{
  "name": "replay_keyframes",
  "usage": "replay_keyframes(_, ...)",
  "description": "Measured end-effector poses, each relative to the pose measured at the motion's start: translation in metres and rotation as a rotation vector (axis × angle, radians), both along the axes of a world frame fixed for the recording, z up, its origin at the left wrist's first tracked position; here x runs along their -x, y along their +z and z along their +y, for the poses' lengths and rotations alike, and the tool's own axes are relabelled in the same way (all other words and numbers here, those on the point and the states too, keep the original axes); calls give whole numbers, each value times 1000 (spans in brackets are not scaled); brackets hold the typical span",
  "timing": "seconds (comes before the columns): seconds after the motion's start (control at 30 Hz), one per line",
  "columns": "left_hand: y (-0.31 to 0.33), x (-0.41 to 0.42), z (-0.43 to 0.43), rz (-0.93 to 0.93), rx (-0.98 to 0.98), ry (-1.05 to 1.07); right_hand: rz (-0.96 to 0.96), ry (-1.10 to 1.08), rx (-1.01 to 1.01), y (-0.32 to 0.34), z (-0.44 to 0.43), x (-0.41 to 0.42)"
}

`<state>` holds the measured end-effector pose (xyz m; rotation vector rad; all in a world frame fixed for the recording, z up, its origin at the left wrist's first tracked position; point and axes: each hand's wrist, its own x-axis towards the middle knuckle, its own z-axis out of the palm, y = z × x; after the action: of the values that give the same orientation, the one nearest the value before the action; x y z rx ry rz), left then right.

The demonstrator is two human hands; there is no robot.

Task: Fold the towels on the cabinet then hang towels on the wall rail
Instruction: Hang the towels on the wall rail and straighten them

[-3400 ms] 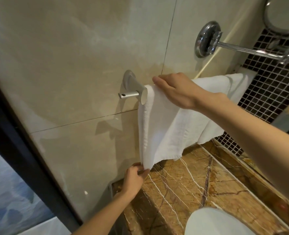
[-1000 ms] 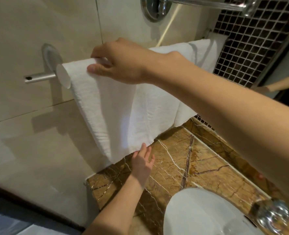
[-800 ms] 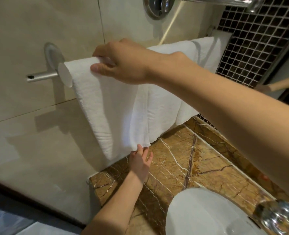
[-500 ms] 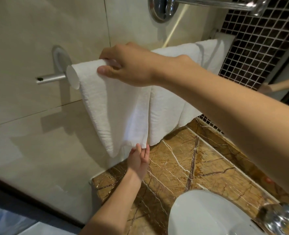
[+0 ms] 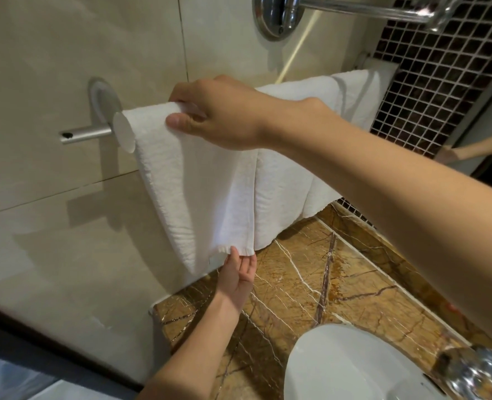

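Note:
A white towel point(image 5: 198, 194) hangs folded over the wall rail point(image 5: 84, 134), whose metal end sticks out at the left. A second white towel point(image 5: 302, 171) hangs beside it on the right, its upper part partly hidden by my forearm. My right hand point(image 5: 218, 114) rests on top of the rail, thumb and fingers pinching the left towel's upper fold. My left hand point(image 5: 237, 274) is below, fingers spread and straight, fingertips touching the left towel's bottom hem from underneath.
Below the towels lies a brown marble countertop point(image 5: 340, 281) with a white basin point(image 5: 351, 365) and a chrome tap point(image 5: 476, 376) at the lower right. A chrome bracket with an arm point(image 5: 279, 15) is mounted above. Dark mosaic tiles point(image 5: 429, 82) cover the right wall.
My left hand has risen from the countertop to the towel's bottom hem. The left towel's lower edge has shifted up and gathered. My right hand stays on the rail.

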<state>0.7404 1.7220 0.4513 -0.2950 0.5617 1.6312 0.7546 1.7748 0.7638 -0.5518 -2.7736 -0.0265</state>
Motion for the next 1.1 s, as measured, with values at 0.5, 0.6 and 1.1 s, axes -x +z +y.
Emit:
replay_keyframes(0.5, 9, 20, 12, -183, -60, 147, -17, 5, 14, 0, 2, -1)
replay_keyframes(0.6, 9, 24, 13, -227, -85, 195, -17, 6, 16, -1, 1, -2)
replay_keyframes(1.1, -14, 1, -1, 211, 51, 18, -31, -4, 32, 2, 0, -1)
